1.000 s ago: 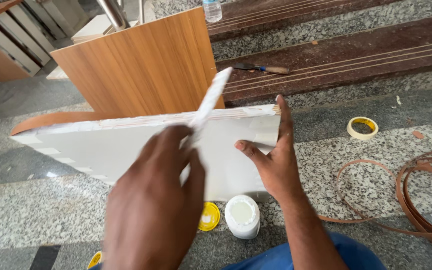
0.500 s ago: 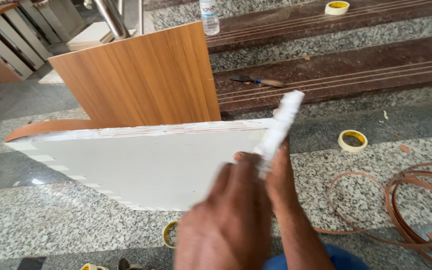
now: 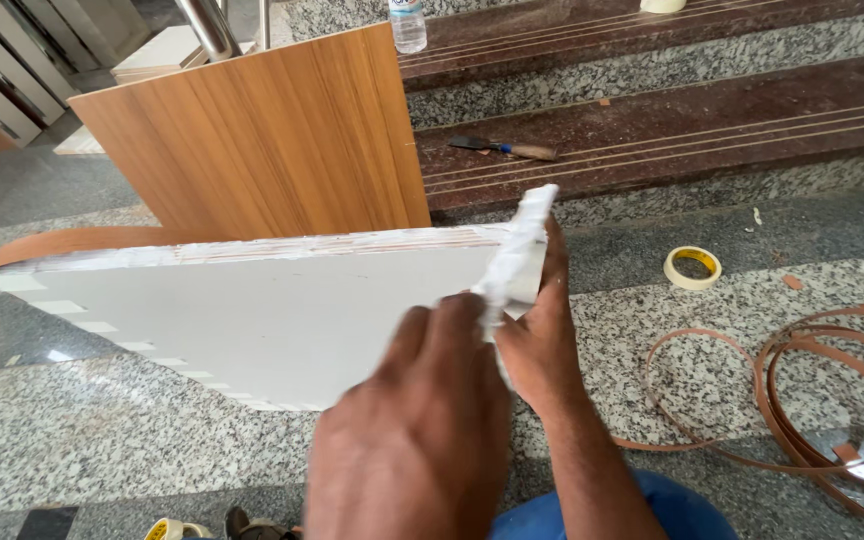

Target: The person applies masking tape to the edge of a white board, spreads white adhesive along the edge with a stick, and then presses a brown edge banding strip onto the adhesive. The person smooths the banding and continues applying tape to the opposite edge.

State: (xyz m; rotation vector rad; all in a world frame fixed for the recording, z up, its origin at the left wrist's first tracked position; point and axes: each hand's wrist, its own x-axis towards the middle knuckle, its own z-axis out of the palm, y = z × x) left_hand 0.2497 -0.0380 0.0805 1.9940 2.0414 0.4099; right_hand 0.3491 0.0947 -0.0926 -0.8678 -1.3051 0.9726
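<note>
Granite floor (image 3: 82, 440), speckled grey, is seen running up to dark red stone steps (image 3: 712, 130) along the far side. Against the lowest step a wood-grain board (image 3: 262, 140) is stood on edge, tilted back. Before it a white panel (image 3: 282, 310) is held upright on the floor, its top edge rough with pale glue and its lower left edge marked with small tape tabs. At the panel's right corner a white strip (image 3: 522, 245) is laid over the edge. The strip is pinched there by the left hand (image 3: 422, 430), thumb and fingers closed narrowly on it, the hand being large and blurred in the foreground. The panel's right end is gripped from behind by the right hand (image 3: 542, 330), fingers wrapped round the corner and touching the strip. Coils of brown edge band (image 3: 832, 380) are spread on the floor near the right edge. A roll of tape (image 3: 693, 267) is lying between the coils and the step. A chisel (image 3: 505, 148) is resting on the first step, and a bottle (image 3: 408, 25) is stood higher, at the top edge
</note>
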